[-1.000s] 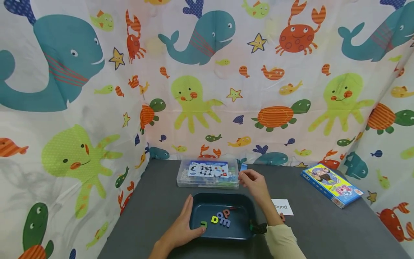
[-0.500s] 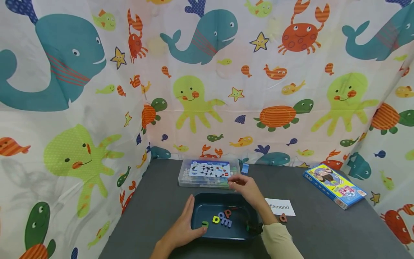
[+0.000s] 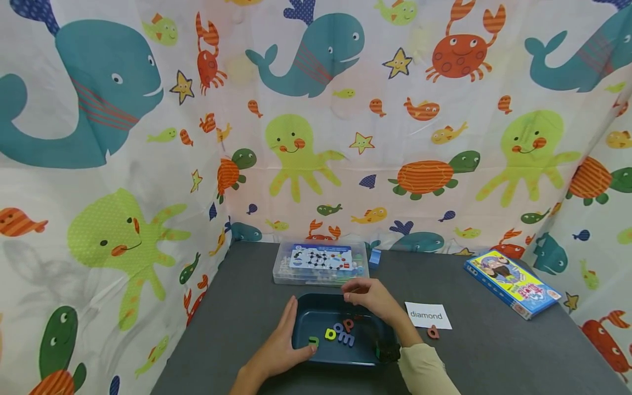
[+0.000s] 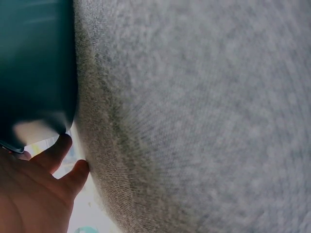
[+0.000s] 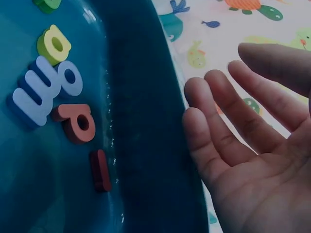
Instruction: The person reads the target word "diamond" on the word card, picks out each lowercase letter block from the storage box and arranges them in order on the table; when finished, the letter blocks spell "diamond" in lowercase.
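Loose letters lie in the blue tray (image 5: 146, 121), which sits on the counter (image 3: 237, 307): a yellow letter (image 5: 46, 48), a blue o (image 5: 73, 90), a blue m (image 5: 35, 94), a brown round-bowled letter (image 5: 73, 127) and a dark red bar-shaped letter (image 5: 99, 171), plus a green letter (image 3: 314, 340) near the left hand's thumb. A further brown letter (image 3: 432, 332) lies outside, just beside the near edge of the "diamond" card (image 3: 428, 316). Left hand (image 3: 279, 344): fingers extended along the tray's left side, thumb reaching the near left corner. Right hand (image 3: 365, 296): fingers relaxed and slightly bent, nothing held, at the far rim; contact with the rim cannot be confirmed. Handling estimate: letters probably light, stiff and hard to damage; material not determinable. Their thick side walls should suit a thumb-and-forefinger pinch; the red bar looks best taken across its long sides, the m across its outer legs, the o by opposite edges. The o and m crowd each other, so lifting one may nudge its neighbour. Glossy tray floor: letters likely slide if pushed sideways. Tray judged rigid and smooth, best steadied by its walls. Card presumably thin and flexible; an edge grip seems safest.
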Motion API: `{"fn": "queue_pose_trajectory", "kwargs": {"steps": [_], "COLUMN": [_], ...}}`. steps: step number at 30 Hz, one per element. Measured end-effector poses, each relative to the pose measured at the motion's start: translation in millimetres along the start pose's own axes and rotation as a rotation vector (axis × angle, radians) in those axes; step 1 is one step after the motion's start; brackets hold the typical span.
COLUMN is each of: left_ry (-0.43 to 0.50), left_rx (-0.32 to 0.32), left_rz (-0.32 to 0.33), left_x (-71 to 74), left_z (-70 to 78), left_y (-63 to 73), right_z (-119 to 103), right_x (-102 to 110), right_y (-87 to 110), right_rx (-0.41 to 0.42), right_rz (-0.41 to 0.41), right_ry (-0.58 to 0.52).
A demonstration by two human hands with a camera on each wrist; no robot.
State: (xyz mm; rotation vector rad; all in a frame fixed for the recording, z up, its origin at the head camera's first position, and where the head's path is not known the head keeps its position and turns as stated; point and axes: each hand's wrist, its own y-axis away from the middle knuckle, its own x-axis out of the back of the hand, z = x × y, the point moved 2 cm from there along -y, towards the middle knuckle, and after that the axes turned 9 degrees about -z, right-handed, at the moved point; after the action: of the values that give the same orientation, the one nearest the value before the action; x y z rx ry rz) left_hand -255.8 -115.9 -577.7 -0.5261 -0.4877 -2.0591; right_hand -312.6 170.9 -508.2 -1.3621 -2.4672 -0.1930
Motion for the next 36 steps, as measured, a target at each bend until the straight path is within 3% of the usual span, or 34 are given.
{"fn": "queue_pose_trajectory", "kwargs": {"steps": [19, 26, 36], "left_ry": [-0.001, -0.014, -0.003], "left_rx": [0.004, 0.001, 0.008], "left_rz": [-0.006, -0.004, -0.009], "left_x": [0.7, 0.7, 0.8], "left_z": [-0.5, -0.9, -1.5], "left_y": [-0.6, 0.1, -0.1], "right_z": [16.9, 20.7, 26.0], "right_x": [-4.7, -6.6, -12.8], "right_y": [2.7, 3.4, 1.7], "right_rx": [-0.033, -0.038, -0.077], "right_rz": [-0.147, -0.197, -0.263], "right_ry": [0.048, 0.115, 0.084]}}
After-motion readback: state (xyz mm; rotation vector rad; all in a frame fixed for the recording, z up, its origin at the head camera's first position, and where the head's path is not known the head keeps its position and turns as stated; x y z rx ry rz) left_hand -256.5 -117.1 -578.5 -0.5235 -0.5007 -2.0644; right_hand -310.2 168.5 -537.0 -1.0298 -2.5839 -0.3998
